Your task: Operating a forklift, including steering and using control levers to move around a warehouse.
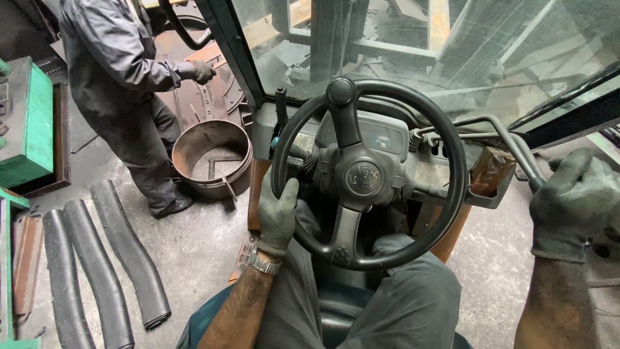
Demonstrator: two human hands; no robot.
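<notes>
Left hand grip clamped on black steering wheel rim; right hand closed round grey bar.

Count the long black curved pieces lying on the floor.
3, side by side at lower left: black piece one by the frame edge, black piece two in the middle, black piece three nearest the seat. More may lie out of frame.

steering wheel ahead; metal ring left; hoses far left.
</notes>
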